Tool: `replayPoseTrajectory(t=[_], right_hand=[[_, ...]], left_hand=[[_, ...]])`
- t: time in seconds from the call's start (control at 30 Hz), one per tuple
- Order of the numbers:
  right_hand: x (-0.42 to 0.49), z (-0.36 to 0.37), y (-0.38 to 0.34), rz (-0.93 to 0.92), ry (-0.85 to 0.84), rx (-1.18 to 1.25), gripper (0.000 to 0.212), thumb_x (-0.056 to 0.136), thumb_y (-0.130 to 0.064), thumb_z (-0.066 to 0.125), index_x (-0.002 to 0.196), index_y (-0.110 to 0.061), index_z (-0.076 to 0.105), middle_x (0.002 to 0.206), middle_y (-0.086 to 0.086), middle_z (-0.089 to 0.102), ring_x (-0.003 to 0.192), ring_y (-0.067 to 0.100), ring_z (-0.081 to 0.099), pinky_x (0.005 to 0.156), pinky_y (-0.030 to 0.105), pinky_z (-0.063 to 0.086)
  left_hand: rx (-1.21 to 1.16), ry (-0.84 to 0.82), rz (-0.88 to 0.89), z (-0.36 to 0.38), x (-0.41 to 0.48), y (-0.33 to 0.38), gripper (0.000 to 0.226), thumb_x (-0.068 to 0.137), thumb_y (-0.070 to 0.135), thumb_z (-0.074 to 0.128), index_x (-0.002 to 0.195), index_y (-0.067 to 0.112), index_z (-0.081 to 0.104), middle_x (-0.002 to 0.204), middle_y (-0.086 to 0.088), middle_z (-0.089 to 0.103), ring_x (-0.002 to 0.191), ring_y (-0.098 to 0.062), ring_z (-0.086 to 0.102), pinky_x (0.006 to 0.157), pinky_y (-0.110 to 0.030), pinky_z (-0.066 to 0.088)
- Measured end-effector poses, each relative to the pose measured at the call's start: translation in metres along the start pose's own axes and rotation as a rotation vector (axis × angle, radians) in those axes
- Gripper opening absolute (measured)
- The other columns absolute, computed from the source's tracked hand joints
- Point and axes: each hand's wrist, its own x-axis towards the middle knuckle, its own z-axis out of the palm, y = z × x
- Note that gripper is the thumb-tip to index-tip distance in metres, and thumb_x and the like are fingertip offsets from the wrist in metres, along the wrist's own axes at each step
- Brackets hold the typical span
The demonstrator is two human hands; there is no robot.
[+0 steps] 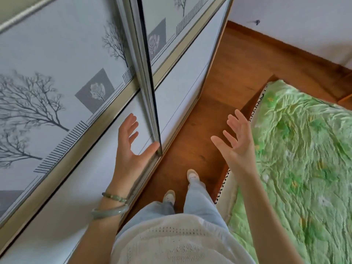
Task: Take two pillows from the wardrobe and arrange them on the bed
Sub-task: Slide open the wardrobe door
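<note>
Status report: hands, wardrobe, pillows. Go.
Left hand open, thumb at the sliding door's edge. Right hand open, empty. Wardrobe shut; no pillows visible. Bed bare of pillows.

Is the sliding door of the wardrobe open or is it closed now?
Closed, as far as visible. The two door panels overlap at the metal edge; no interior or pillows show. The left hand is open beside that edge.
</note>
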Motion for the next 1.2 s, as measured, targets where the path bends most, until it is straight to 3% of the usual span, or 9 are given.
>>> replayPoseTrajectory(t=[0.17, 0.37, 0.53, 0.6, 0.7, 0.8, 1.03, 1.2], right_hand=[[0.051, 0.010, 0.006, -0.038, -0.151, -0.037, 0.080, 0.079, -0.010, 0.075, 0.144, -0.020, 0.030, 0.141, 0.001, 0.045, 0.130, 0.008, 0.043, 0.102, 0.032, 0.046], [0.112, 0.023, 0.003, -0.152, -0.435, -0.045, 0.079, 0.078, -0.017, 0.076, 0.141, -0.028, 0.031, 0.140, -0.004, 0.047, 0.128, 0.005, 0.045, 0.097, 0.014, 0.043], [0.148, 0.037, -0.013, -0.274, -0.720, 0.025, 0.080, 0.074, -0.024, 0.075, 0.141, -0.028, 0.031, 0.141, -0.007, 0.046, 0.128, 0.003, 0.046, 0.098, 0.015, 0.043], [0.154, 0.046, -0.018, -0.310, -0.810, 0.052, 0.081, 0.073, -0.026, 0.074, 0.142, -0.026, 0.032, 0.141, -0.008, 0.046, 0.127, 0.002, 0.046, 0.097, 0.015, 0.044], [0.158, 0.059, -0.028, -0.346, -0.924, 0.088, 0.080, 0.071, -0.028, 0.074, 0.140, -0.031, 0.033, 0.138, -0.013, 0.047, 0.125, 0.001, 0.047, 0.097, 0.015, 0.044], [0.158, 0.073, -0.034, -0.398, -1.024, 0.091, 0.080, 0.074, -0.018, 0.076, 0.140, -0.033, 0.033, 0.139, -0.010, 0.047, 0.126, 0.002, 0.047, 0.098, 0.015, 0.043], [0.149, 0.092, -0.046, -0.413, -1.123, 0.145, 0.085, 0.074, -0.008, 0.077, 0.139, -0.039, 0.031, 0.144, -0.005, 0.045, 0.129, 0.005, 0.045, 0.098, 0.016, 0.043], [0.143, 0.098, -0.072, -0.545, -1.173, 0.224, 0.085, 0.077, -0.021, 0.072, 0.145, -0.035, 0.023, 0.146, -0.017, 0.039, 0.134, 0.004, 0.039, 0.105, 0.019, 0.037]], left_hand=[[0.038, 0.180, -0.003, 0.002, 0.015, -0.001, 0.085, 0.074, 0.036, 0.075, 0.147, 0.029, 0.032, 0.148, 0.011, 0.042, 0.137, -0.008, 0.040, 0.114, -0.033, 0.035], [0.048, 0.500, -0.026, 0.015, 0.020, 0.008, 0.081, 0.072, 0.023, 0.077, 0.139, 0.036, 0.034, 0.144, 0.009, 0.043, 0.134, -0.007, 0.042, 0.115, -0.040, 0.035], [0.095, 0.740, -0.042, 0.035, 0.009, 0.015, 0.092, 0.068, 0.035, 0.077, 0.146, 0.012, 0.033, 0.143, 0.009, 0.043, 0.133, -0.013, 0.045, 0.112, -0.036, 0.038], [0.114, 0.823, -0.040, 0.042, 0.000, 0.018, 0.090, 0.068, 0.038, 0.075, 0.145, 0.019, 0.033, 0.145, 0.007, 0.042, 0.133, -0.013, 0.044, 0.111, -0.034, 0.038], [0.138, 0.933, -0.024, 0.050, -0.013, 0.026, 0.083, 0.069, 0.038, 0.075, 0.140, 0.037, 0.032, 0.143, 0.019, 0.043, 0.133, -0.013, 0.044, 0.110, -0.030, 0.038], [0.168, 1.033, -0.029, 0.054, -0.029, 0.031, 0.082, 0.072, 0.038, 0.076, 0.141, 0.035, 0.033, 0.138, 0.030, 0.044, 0.134, -0.011, 0.044, 0.109, -0.025, 0.038], [0.201, 1.149, -0.043, 0.055, -0.049, 0.043, 0.084, 0.070, 0.041, 0.077, 0.142, 0.035, 0.033, 0.138, 0.032, 0.043, 0.134, -0.008, 0.043, 0.111, -0.029, 0.038], [0.308, 1.123, 0.022, 0.043, -0.051, 0.056, 0.087, 0.070, 0.037, 0.077, 0.144, 0.032, 0.031, 0.147, 0.017, 0.040, 0.137, -0.015, 0.041, 0.113, -0.032, 0.036]])
